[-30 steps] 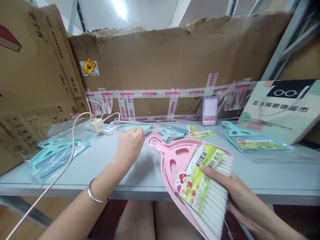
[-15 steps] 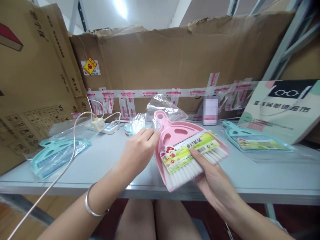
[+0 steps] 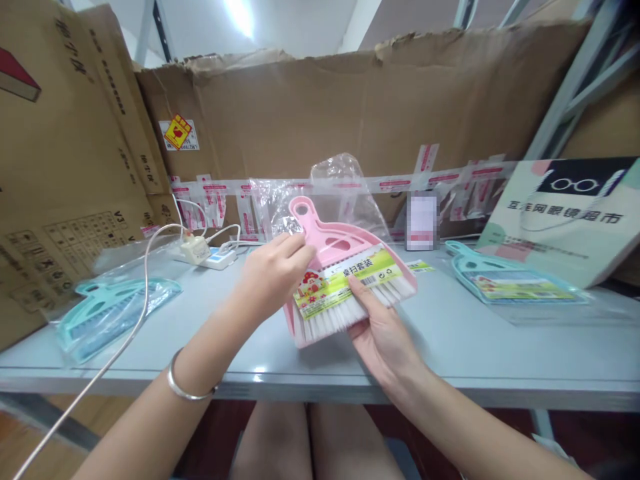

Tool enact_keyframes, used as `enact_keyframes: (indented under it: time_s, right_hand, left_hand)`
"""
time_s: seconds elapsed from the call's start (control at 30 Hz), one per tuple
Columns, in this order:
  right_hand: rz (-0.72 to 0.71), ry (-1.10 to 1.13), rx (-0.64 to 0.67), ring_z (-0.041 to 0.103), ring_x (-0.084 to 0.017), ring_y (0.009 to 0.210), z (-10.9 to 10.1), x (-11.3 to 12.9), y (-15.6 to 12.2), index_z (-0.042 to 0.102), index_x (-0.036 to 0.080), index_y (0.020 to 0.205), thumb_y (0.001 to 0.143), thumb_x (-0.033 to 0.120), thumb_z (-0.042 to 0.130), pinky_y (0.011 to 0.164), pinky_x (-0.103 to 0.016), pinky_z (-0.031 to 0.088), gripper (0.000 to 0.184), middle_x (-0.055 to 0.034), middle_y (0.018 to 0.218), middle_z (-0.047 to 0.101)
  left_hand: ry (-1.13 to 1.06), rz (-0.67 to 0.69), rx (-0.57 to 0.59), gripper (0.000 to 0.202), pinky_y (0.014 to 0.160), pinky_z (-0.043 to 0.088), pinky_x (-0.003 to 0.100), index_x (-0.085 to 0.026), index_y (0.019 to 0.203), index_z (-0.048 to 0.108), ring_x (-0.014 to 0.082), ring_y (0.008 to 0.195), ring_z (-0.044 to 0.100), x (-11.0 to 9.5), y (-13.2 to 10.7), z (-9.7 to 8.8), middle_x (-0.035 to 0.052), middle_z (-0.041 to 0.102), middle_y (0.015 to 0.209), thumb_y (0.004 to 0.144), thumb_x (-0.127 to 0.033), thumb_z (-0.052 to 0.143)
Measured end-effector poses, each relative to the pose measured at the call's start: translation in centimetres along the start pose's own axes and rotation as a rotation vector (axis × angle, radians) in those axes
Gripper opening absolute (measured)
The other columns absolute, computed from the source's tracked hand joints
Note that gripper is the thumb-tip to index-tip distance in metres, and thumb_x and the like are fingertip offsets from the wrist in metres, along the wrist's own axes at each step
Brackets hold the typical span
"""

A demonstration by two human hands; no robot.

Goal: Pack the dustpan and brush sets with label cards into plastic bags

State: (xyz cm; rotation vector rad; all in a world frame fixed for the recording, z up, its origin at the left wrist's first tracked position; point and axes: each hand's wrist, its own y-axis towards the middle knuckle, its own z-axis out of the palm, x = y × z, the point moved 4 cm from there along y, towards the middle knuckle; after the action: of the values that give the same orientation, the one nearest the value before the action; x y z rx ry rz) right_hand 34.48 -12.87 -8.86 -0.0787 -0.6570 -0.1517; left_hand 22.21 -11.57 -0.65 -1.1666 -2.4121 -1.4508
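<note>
My right hand point(image 3: 383, 333) grips a pink dustpan set point(image 3: 345, 263) from below, thumb on the white bristles; a yellow-green label crosses the brush. The pan's handle points up and away. My left hand point(image 3: 273, 277) pinches the edge of a clear plastic bag point(image 3: 320, 197) held up behind and around the handle. Both hands hover above the grey table point(image 3: 475, 353).
A teal dustpan set in a bag point(image 3: 107, 313) lies at the left, another teal set point(image 3: 505, 280) at the right. A white power strip point(image 3: 205, 255) with a cable sits at the back. Cardboard walls point(image 3: 350, 120) surround the table; a printed paper bag point(image 3: 570, 213) leans at the right.
My left hand picked a clear bag off the table and raised it. My right hand brought the pink set up and left, turning its handle into the bag's mouth.
</note>
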Motion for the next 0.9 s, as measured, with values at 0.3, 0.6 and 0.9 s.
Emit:
enact_keyframes:
  time_s: [0.3,0.6,0.9]
  right_hand:
    - [0.049,0.08,-0.081,0.066,-0.018,0.093,-0.1,-1.0,1.3,0.06,0.023,0.106,0.069,0.014,0.069,0.078,-0.028,0.058,0.039,-0.0015,0.099,0.07]
    - [0.068,0.146,-0.054,0.065,-0.016,0.094,0.8,-1.1,1.8,0.059,0.019,0.107,0.075,0.009,0.062,0.082,-0.027,0.057,0.034,-0.0023,0.101,0.069]
    - [-0.014,0.144,-0.011,0.061,-0.014,0.102,1.5,-0.6,2.6,0.057,0.022,0.114,0.072,0.012,0.067,0.083,-0.024,0.054,0.045,-0.0017,0.113,0.065]
  left_hand:
    - [-0.147,0.019,0.061,0.022,0.06,0.041,0.027,-0.015,0.082,0.064,0.0142,0.069,0.053,0.9,-0.8,1.7,0.0049,0.062,0.077,0.09,-0.016,0.042]
    - [-0.259,0.083,0.09,0.023,0.063,0.039,0.027,-0.017,0.081,0.064,0.0138,0.071,0.054,0.3,-1.0,1.9,0.0033,0.062,0.077,0.09,-0.017,0.043]
    - [-0.81,-0.797,-0.109,0.056,0.082,0.045,0.038,-0.024,0.128,0.041,0.026,0.114,0.049,5.4,-1.5,3.0,0.0139,0.053,0.122,0.087,-0.06,0.03]
